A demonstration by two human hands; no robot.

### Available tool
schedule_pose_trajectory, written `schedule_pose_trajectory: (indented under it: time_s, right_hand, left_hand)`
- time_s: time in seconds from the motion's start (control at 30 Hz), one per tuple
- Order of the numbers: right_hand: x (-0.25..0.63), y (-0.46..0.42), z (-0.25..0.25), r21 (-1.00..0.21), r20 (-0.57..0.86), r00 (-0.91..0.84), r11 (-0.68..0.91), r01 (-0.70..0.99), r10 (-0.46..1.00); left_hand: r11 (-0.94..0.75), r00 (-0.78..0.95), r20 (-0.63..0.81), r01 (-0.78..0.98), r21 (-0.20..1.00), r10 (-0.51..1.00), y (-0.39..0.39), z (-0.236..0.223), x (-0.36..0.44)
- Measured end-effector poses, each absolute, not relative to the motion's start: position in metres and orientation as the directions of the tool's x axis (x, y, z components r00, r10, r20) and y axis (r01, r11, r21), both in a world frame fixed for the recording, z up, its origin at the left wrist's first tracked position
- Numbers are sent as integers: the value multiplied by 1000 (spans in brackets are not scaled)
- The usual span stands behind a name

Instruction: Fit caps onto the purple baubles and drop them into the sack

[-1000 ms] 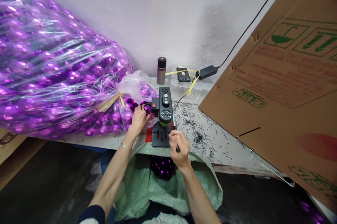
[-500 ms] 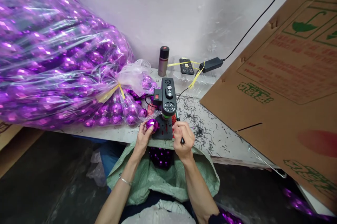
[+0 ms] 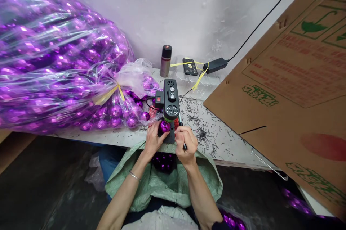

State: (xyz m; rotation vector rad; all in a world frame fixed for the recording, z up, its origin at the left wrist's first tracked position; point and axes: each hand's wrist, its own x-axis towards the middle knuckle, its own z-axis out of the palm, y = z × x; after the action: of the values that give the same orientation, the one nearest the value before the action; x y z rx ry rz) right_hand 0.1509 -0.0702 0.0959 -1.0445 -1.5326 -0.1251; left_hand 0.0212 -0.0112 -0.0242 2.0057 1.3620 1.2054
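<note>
Under the head of a small black bench press (image 3: pixel 171 97), my left hand (image 3: pixel 154 137) grips a shiny purple faceted ball (image 3: pixel 164 126) between thumb and fingers. My right hand (image 3: pixel 186 143) is wrapped around the black-gripped lever (image 3: pixel 180 124) on the press's right side. The base plate of the press is partly hidden by my left hand and the ball. In my lap, below the table edge, a green woven sack (image 3: pixel 127 179) lies open with purple balls (image 3: pixel 163 161) inside.
A big clear bag of purple balls (image 3: pixel 59 68) fills the left side. Small black bits (image 3: pixel 202 129) litter the table on the right, beside a large cardboard box (image 3: pixel 283 89). Behind the press are a spray can (image 3: pixel 165 61), a phone-like black object (image 3: pixel 190 67) and a power adapter (image 3: pixel 215 65).
My left hand has carried the purple ball right and slightly away from me, from beside the press to under its head. My right hand stays on the lever.
</note>
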Motion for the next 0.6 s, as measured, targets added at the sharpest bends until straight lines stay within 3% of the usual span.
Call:
schedule_pose_trajectory:
  time_s: [0.6]
  right_hand:
    - [149, -69, 61, -463, 854, 138, 610, 643, 502]
  left_hand:
    - [-432, 117, 433, 487, 759, 894, -12, -37, 29]
